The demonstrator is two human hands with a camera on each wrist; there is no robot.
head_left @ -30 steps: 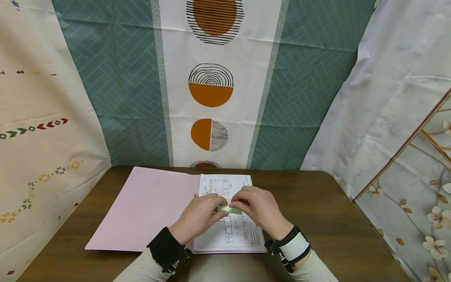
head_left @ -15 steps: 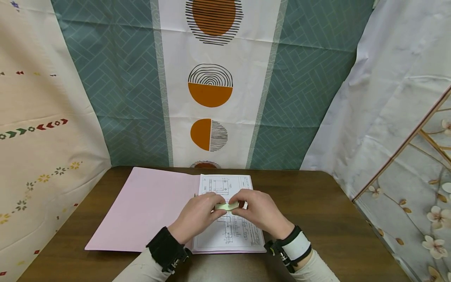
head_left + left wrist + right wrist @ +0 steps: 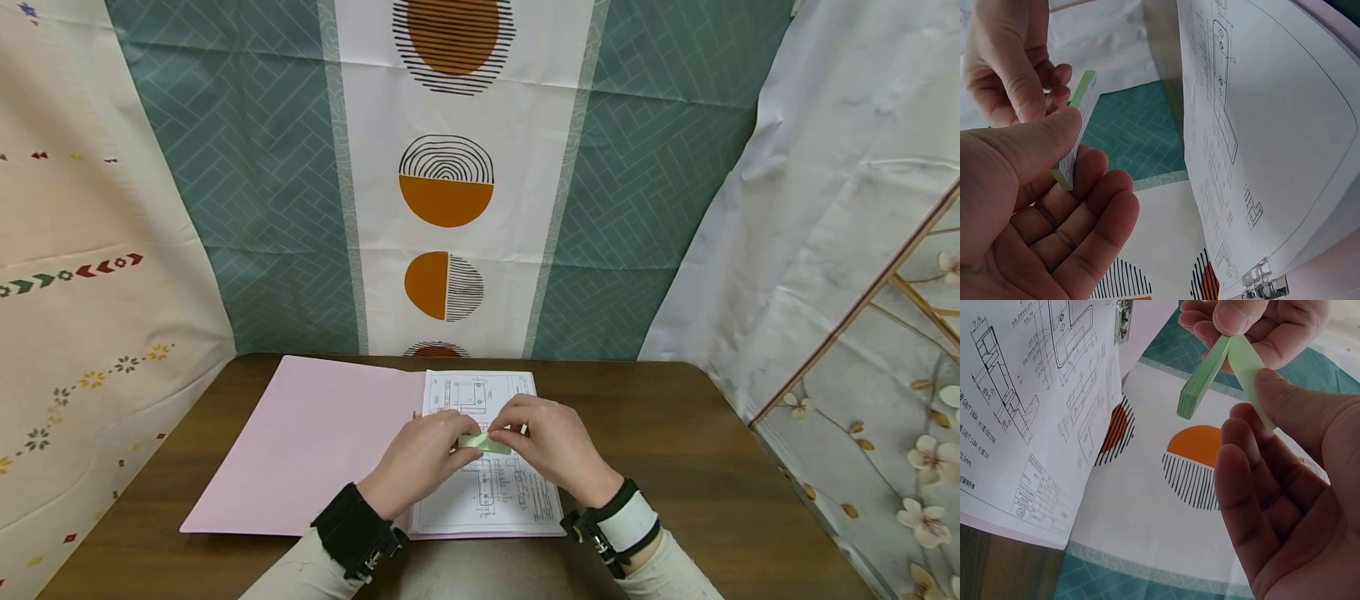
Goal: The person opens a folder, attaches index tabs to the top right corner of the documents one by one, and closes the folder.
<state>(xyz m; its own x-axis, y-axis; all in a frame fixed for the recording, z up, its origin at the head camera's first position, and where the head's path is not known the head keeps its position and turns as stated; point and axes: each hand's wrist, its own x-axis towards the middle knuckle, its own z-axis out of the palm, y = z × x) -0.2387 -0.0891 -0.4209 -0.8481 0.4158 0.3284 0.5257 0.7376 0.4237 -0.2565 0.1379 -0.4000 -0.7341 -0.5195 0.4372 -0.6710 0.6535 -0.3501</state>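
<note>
My left hand (image 3: 423, 458) pinches one end of a thin pad of light green sticky notes (image 3: 1200, 384) between thumb and fingers. From that pad a single green sheet (image 3: 1246, 365) bends away, its far end pinched by the thumb and forefinger of my right hand (image 3: 558, 450). Pad and sheet still meet at the left thumb in the right wrist view. Both hands are over the printed drawing page (image 3: 517, 500) in an open pink folder (image 3: 322, 450). In the left wrist view the pad (image 3: 1088, 103) shows edge-on, and the sheet is largely hidden behind fingers.
A metal clip (image 3: 1124, 322) holds the pages at the folder's spine. The folder lies on a dark brown wooden table (image 3: 660, 450). Behind the table hangs a patterned green and white cloth (image 3: 465, 192), with pale curtains to either side.
Half a second ago my right thumb and fingers were around the pad's right end. Now they have risen slightly, drawing one sheet away. The left hand stays nearly still.
</note>
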